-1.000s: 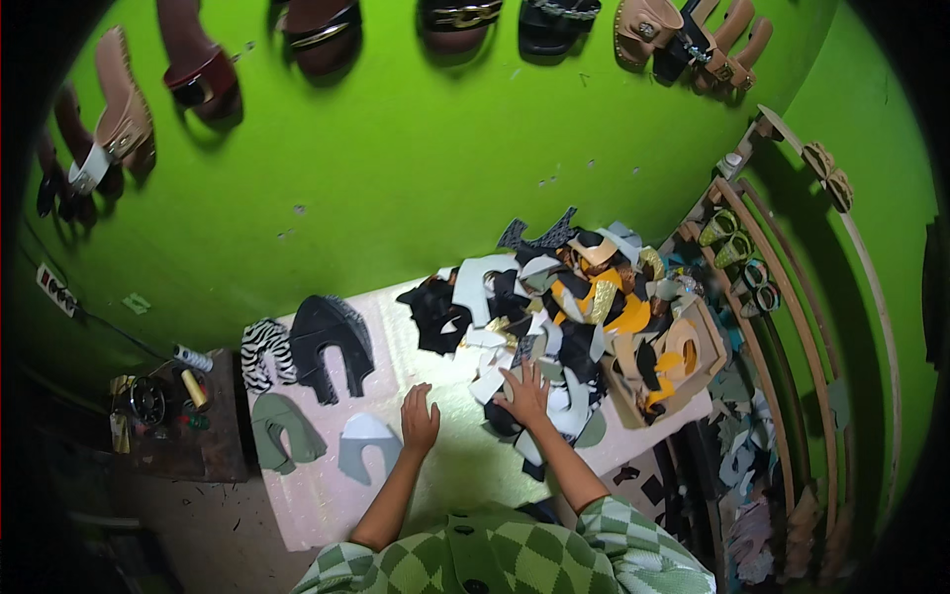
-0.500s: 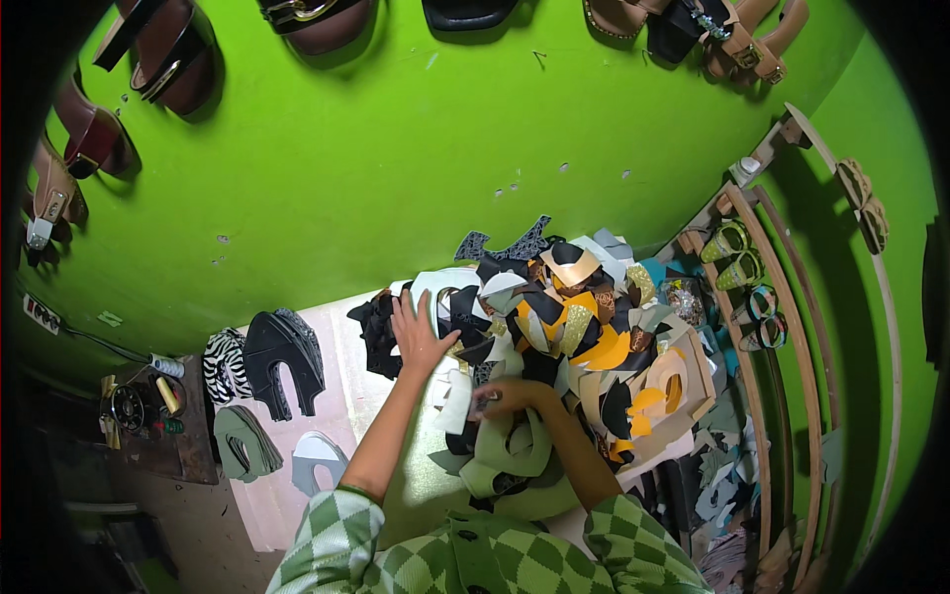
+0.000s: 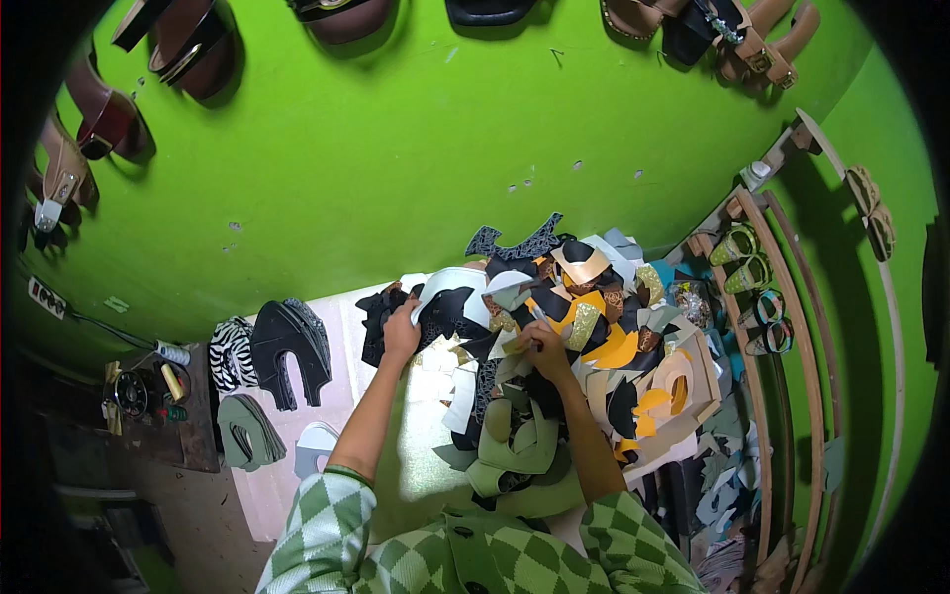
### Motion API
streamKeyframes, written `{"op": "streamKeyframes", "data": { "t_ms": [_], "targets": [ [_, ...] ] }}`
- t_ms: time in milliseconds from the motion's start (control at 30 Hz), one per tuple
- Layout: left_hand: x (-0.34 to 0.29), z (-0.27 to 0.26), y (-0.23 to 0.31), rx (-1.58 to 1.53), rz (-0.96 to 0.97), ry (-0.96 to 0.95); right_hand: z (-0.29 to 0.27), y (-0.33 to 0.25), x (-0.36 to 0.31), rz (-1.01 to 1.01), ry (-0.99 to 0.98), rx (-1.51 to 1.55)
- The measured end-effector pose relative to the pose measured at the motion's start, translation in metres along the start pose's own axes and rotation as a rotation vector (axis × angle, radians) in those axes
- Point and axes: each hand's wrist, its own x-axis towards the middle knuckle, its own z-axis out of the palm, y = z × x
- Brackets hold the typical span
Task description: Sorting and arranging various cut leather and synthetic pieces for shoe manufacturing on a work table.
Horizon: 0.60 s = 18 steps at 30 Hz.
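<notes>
My left hand (image 3: 401,335) pinches the left end of a white curved cut piece (image 3: 457,281), which arches over a heap of black scraps (image 3: 450,315). To the right, my right hand (image 3: 546,352) has its fingers closed low over the pile of mixed scraps (image 3: 616,346). A small grey-green scrap (image 3: 515,368) lies at those fingertips; whether they grip it I cannot make out. Nearer to me lie pale green cut pieces (image 3: 529,436) with curved edges. A white strip (image 3: 460,398) rests between my forearms.
On the left of the table are stacks of U-shaped pieces: black (image 3: 272,346), zebra-striped (image 3: 230,358), olive green (image 3: 247,431) and light grey (image 3: 313,444). Sandals (image 3: 737,247) hang on a wooden rack (image 3: 762,396) at right. More footwear lines the green wall (image 3: 396,178).
My left hand has gone from spread over the scraps to closed on the white piece's end. My right hand has moved away from me and rightward, onto the mixed pile.
</notes>
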Motion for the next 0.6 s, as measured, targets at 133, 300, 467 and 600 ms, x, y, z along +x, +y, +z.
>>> {"op": "streamKeyframes", "data": {
  "t_ms": [133, 300, 467, 600],
  "targets": [
    [-0.002, -0.012, -0.003, -0.125, 0.002, -0.004, -0.026, -0.021, -0.031, -0.023, -0.161, 0.104],
    [-0.019, -0.019, 0.004, -0.263, 0.107, 0.007, -0.049, -0.025, -0.028, 0.275, -0.538, -0.110],
    [-0.074, -0.031, 0.015, -0.281, 0.451, -0.088, -0.044, -0.046, 0.042, -0.226, 0.046, -0.376],
    [-0.112, -0.044, -0.010, 0.023, 0.622, -0.326, -0.012, -0.048, 0.081, -0.109, -0.157, -0.605]
  ]
}}
